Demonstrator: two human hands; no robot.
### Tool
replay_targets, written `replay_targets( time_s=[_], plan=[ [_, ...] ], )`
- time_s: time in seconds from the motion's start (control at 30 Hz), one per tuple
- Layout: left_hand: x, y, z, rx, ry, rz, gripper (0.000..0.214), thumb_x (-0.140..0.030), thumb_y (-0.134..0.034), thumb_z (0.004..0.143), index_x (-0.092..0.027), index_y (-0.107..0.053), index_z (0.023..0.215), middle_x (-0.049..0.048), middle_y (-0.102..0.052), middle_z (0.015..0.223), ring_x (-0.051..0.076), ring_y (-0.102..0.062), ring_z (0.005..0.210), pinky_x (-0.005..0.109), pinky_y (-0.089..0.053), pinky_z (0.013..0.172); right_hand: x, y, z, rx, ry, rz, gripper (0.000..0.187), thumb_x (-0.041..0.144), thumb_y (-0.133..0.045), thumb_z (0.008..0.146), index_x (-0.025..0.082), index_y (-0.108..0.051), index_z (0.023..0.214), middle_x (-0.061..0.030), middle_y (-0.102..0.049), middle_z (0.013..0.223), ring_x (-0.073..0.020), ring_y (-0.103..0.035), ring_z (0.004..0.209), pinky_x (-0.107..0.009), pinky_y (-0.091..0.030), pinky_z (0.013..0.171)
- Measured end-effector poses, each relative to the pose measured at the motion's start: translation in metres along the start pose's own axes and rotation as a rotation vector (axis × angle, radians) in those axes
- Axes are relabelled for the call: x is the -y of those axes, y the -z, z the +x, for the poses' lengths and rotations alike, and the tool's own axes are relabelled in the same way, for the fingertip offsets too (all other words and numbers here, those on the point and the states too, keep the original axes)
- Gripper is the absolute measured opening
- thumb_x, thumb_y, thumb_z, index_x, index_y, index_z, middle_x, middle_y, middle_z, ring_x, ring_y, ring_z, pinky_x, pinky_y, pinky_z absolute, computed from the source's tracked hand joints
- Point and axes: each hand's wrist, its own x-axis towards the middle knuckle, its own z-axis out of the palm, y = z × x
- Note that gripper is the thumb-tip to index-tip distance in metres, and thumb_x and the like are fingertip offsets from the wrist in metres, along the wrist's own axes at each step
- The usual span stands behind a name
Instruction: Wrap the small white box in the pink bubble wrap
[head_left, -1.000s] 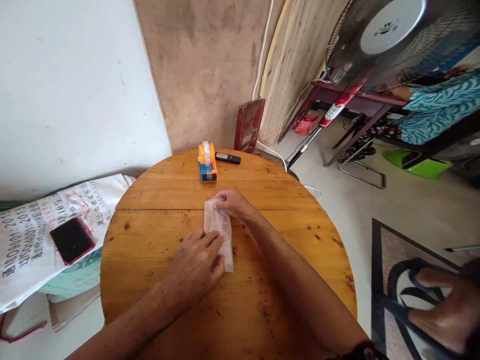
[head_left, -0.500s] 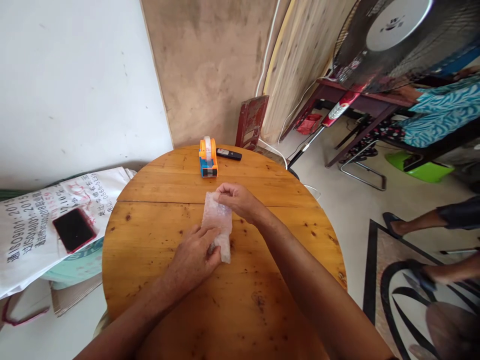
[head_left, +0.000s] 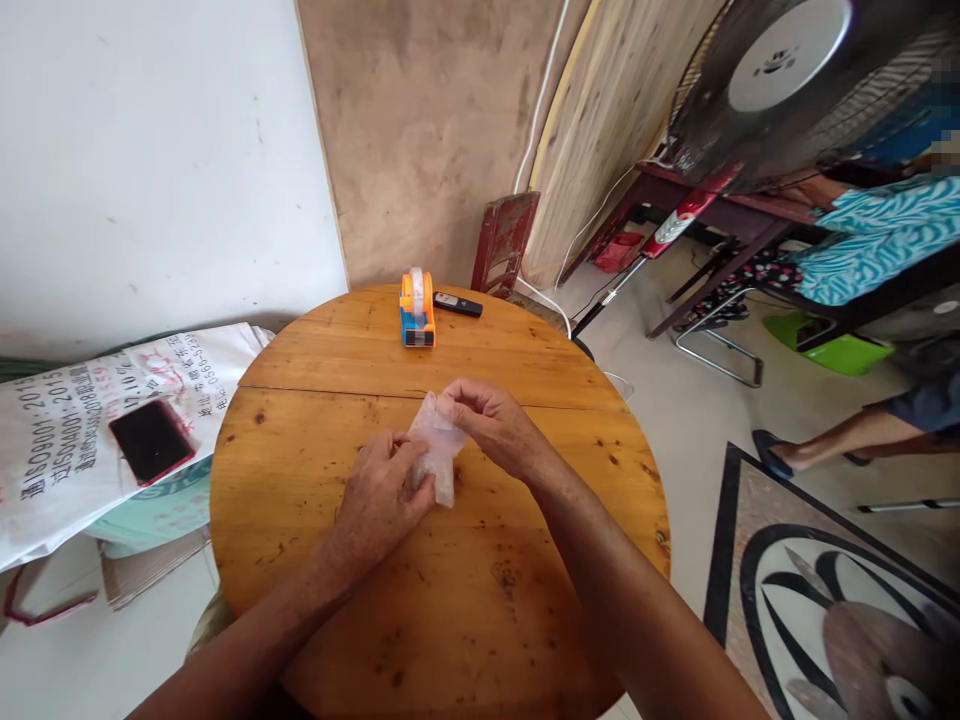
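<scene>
A translucent piece of bubble wrap (head_left: 436, 446) lies over the middle of the round wooden table (head_left: 300, 470), its far end bent over. My right hand (head_left: 484, 420) pinches the far right corner between thumb and fingers. Along the left edge, my left hand (head_left: 382, 480) grips the wrap with fingers and thumb closed on it. Whether anything lies inside the wrap I cannot tell. Beyond both hands stands an orange and blue tape dispenser (head_left: 417, 310) with a roll of clear tape.
A black remote control (head_left: 457, 305) lies beside the dispenser. To the left, a phone (head_left: 151, 442) rests on a white printed sack (head_left: 67, 400). A red chair (head_left: 504, 240) stands behind the table. At right are a fan (head_left: 780, 70), a seated person in a patterned sleeve (head_left: 900, 235), and another person's leg (head_left: 855, 435).
My right hand has drawn the far end of the bubble wrap nearer and bent it over. My left hand still grips the near part. The other person's legs at right have shifted.
</scene>
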Motion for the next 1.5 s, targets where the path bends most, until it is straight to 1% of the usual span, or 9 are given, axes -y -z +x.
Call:
replay_targets(
  time_s=[0.3, 0.43, 0.53, 0.73, 1.0, 1.1, 1.27, 1.4, 1.5],
  plan=[
    [0.004, -0.004, -0.005, -0.051, 0.08, -0.015, 0.021, -0.029, -0.057, 0.083, -0.02, -0.051, 0.101, 0.0068, -0.059, 0.095, 0.026, -0.058, 0.09, 0.044, -0.052, 0.08, -0.002, -0.016, -0.026, -0.055, -0.013, 0.056, 0.025, 0.041, -0.059, 0.082, 0.019, -0.053, 0.071, 0.0027, -0.052, 0.068, -0.0106, -0.045, 0.062, -0.023, -0.038, 0.059],
    [0.007, -0.005, -0.006, -0.084, 0.095, -0.077, 0.046, -0.032, -0.06, 0.081, -0.019, -0.046, 0.123, 0.0103, -0.059, 0.108, 0.028, -0.059, 0.102, 0.047, -0.051, 0.088, -0.003, -0.021, -0.036, -0.088, -0.029, 0.09, 0.026, 0.041, -0.061, 0.082, 0.019, -0.054, 0.07, 0.0031, -0.049, 0.067, -0.0103, -0.044, 0.061, -0.022, -0.036, 0.057],
    [0.007, -0.005, -0.004, -0.046, 0.051, -0.129, 0.051, -0.028, -0.057, 0.084, -0.02, -0.044, 0.132, 0.0126, -0.055, 0.122, 0.028, -0.055, 0.115, 0.048, -0.048, 0.097, -0.002, -0.023, -0.041, -0.095, -0.037, 0.092, 0.026, 0.041, -0.061, 0.082, 0.018, -0.057, 0.072, 0.0026, -0.051, 0.067, -0.0106, -0.045, 0.061, -0.023, -0.037, 0.057],
    [0.008, -0.006, -0.001, 0.032, 0.057, -0.248, 0.043, -0.02, -0.053, 0.083, -0.021, -0.049, 0.126, 0.0122, -0.05, 0.134, 0.027, -0.049, 0.127, 0.047, -0.043, 0.105, -0.001, -0.028, -0.05, -0.109, -0.051, 0.062, 0.021, 0.036, -0.06, 0.083, 0.019, -0.059, 0.071, 0.0019, -0.054, 0.067, -0.0111, -0.047, 0.062, -0.023, -0.039, 0.059],
    [0.003, 0.001, 0.003, 0.069, 0.068, -0.345, 0.015, -0.02, -0.054, 0.084, -0.021, -0.052, 0.099, 0.0089, -0.062, 0.116, 0.022, -0.06, 0.108, 0.039, -0.05, 0.091, -0.014, -0.033, -0.064, -0.139, -0.024, 0.015, 0.022, 0.041, -0.062, 0.086, 0.021, -0.064, 0.077, 0.0, -0.061, 0.074, -0.0139, -0.055, 0.068, -0.025, -0.044, 0.067],
    [0.004, 0.002, 0.003, 0.071, 0.05, -0.374, 0.016, -0.018, -0.054, 0.083, -0.021, -0.051, 0.099, 0.0087, -0.062, 0.115, 0.022, -0.059, 0.108, 0.037, -0.05, 0.089, -0.017, -0.038, -0.071, -0.135, 0.019, -0.089, 0.02, 0.038, -0.058, 0.09, 0.022, -0.066, 0.082, -0.0022, -0.067, 0.085, -0.0167, -0.061, 0.081, -0.027, -0.047, 0.077],
    [0.004, 0.003, 0.002, 0.09, 0.019, -0.396, 0.007, -0.021, -0.051, 0.086, -0.02, -0.053, 0.093, 0.0077, -0.062, 0.108, 0.02, -0.059, 0.103, 0.035, -0.049, 0.088, -0.024, -0.045, -0.08, -0.161, 0.162, -0.22, 0.017, 0.032, -0.053, 0.094, 0.023, -0.065, 0.085, -0.0037, -0.071, 0.098, -0.0169, -0.065, 0.09, -0.028, -0.048, 0.083],
    [0.003, 0.013, 0.006, 0.195, 0.033, -0.323, 0.008, -0.021, -0.048, 0.087, -0.02, -0.055, 0.09, 0.0047, -0.064, 0.094, 0.019, -0.061, 0.089, 0.035, -0.051, 0.081, -0.029, -0.049, -0.082, -0.183, 0.198, -0.322, 0.018, 0.032, -0.052, 0.095, 0.023, -0.065, 0.085, -0.0045, -0.072, 0.097, -0.0178, -0.067, 0.092, -0.03, -0.049, 0.085],
    [0.01, 0.024, 0.007, 0.292, -0.025, -0.281, 0.014, -0.022, -0.047, 0.088, -0.02, -0.058, 0.097, 0.0069, -0.066, 0.102, 0.021, -0.063, 0.094, 0.037, -0.053, 0.083, -0.032, -0.051, -0.083, -0.194, 0.225, -0.354, 0.015, 0.029, -0.051, 0.095, 0.024, -0.065, 0.089, -0.0046, -0.072, 0.099, -0.0181, -0.067, 0.093, -0.031, -0.051, 0.085]
  ],
)
